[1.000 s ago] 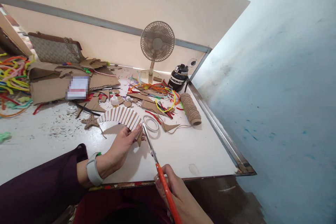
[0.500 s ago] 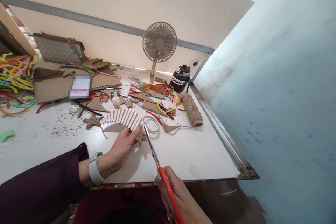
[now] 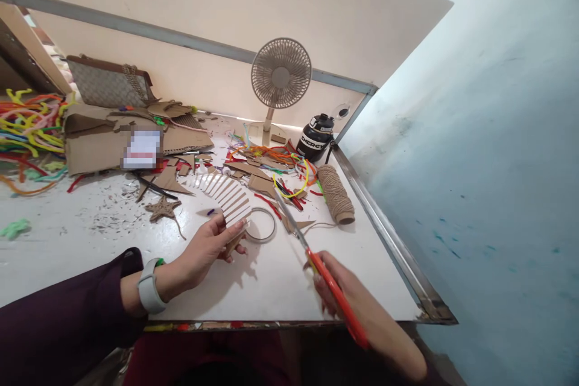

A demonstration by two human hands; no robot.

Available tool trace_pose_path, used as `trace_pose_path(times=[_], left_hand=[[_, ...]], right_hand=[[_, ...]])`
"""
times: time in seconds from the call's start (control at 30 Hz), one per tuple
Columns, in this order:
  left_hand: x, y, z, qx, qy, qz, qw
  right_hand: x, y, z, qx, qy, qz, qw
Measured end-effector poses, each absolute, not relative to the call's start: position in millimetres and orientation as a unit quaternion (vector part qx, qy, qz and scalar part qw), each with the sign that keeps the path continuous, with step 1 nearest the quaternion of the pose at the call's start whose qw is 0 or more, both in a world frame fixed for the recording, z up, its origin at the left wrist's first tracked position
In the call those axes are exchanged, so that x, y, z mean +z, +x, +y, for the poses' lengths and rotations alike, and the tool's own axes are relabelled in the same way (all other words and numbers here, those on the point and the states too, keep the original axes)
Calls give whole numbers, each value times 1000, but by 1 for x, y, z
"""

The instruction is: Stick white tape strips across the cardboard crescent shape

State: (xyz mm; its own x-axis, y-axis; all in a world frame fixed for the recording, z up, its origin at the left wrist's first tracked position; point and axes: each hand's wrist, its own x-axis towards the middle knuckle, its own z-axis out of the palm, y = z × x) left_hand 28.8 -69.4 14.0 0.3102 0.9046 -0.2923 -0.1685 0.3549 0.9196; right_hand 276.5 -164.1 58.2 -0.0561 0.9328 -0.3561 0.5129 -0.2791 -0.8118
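My left hand [image 3: 205,253] pinches the near end of a curved cardboard piece [image 3: 226,198] striped brown and white, raised over the table. To its right, my right hand [image 3: 337,280] grips the red handles of a pair of scissors [image 3: 301,235], whose long metal blades point up and left, apart from the striped piece. A thin ring [image 3: 273,226] lies on the table just beyond the left fingertips. Left of the striped piece lies a brown twine-wrapped star [image 3: 161,209] with a loose tail.
A twine spool [image 3: 337,196], a black bottle [image 3: 314,140] and a small fan [image 3: 281,75] stand at the back right. Cardboard scraps [image 3: 169,181], colourful pipe cleaners [image 3: 34,126] and a handbag [image 3: 108,83] lie to the left. A metal edge [image 3: 384,229] borders the right side.
My right hand has carried the scissors right and away from the striped piece. My left hand has shifted slightly left and tilted the piece. The view has swung a little.
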Motion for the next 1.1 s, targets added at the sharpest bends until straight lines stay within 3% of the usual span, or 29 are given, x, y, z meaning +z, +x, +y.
trace_pose_path(times=[0.17,0.27,0.37,0.53,0.67,0.77,0.9,1.1], left_hand=[[10,16,-65,394,463,438,662],[9,11,-64,393,479,432,655],[7,10,-64,394,482,428,655],[3,13,-61,397,496,412,653],[1,15,-59,406,506,418,636],[1,13,-59,423,503,423,625],[2,10,-60,423,525,405,617],[2,12,-63,394,557,394,616]], right_hand=[[57,291,-96,113,-792,-600,-4],[49,293,-73,33,-792,-604,-84],[45,295,-66,9,-768,-632,-102],[52,284,-68,-58,-700,-712,-7],[44,248,-68,80,-503,-852,120],[28,224,-66,114,-453,-877,116],[13,221,-61,105,-471,-868,117],[22,248,-48,215,-570,-752,252]])
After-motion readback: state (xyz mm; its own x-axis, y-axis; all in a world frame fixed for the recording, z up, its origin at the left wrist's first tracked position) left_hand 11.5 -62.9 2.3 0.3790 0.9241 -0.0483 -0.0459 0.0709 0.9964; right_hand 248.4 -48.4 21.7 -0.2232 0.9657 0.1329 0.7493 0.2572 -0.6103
